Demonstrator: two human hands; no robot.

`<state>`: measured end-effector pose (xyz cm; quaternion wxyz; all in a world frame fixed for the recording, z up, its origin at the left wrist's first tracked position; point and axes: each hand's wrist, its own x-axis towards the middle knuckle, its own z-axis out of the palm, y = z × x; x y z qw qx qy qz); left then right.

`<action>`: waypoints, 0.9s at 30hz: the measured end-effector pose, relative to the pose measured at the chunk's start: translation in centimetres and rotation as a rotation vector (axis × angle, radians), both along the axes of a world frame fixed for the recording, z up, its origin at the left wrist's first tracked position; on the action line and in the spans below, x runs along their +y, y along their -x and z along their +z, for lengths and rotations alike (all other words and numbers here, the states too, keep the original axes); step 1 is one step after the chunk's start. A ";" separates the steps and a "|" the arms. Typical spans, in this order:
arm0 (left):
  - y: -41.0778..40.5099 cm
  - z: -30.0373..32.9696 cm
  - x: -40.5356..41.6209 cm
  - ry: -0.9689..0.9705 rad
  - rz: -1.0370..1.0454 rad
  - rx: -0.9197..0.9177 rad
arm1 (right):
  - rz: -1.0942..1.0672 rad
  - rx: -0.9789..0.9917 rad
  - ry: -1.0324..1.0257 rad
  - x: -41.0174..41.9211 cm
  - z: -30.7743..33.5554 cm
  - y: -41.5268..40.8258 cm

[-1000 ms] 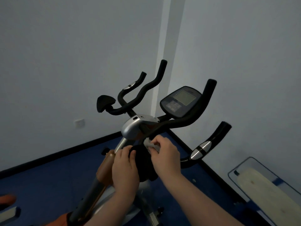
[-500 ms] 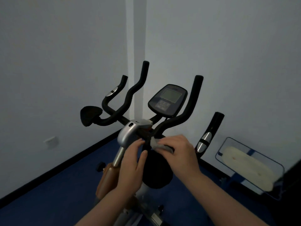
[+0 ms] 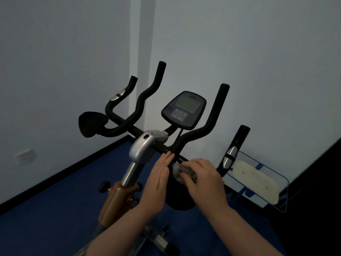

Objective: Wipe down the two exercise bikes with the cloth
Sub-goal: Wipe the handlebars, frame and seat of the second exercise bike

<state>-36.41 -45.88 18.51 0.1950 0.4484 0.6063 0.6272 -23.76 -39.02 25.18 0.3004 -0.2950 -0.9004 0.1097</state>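
An exercise bike point(image 3: 145, 146) with black handlebars, a silver stem and a grey console point(image 3: 184, 109) stands in the room's corner. My right hand point(image 3: 203, 180) holds a crumpled grey cloth point(image 3: 178, 171) against the black right elbow pad point(image 3: 180, 198), just below the handlebar crossbar. My left hand point(image 3: 158, 183) lies beside it with straight fingers, its tips touching the crossbar next to the silver stem. A second bike is not in view.
A blue wire rack point(image 3: 265, 182) with a white pad stands on the blue floor at the right, against the wall. A wall socket point(image 3: 25, 155) sits low on the left wall. The left elbow pad point(image 3: 92, 124) juts out to the left.
My left hand's fingers have straightened and slid up to the crossbar. My right hand with the cloth has moved slightly down onto the pad. The view has shifted, so the bike sits more centred.
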 end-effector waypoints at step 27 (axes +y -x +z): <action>0.5 2.4 2.1 0.050 0.218 0.170 | 0.092 0.023 -0.003 0.1 -1.2 -0.6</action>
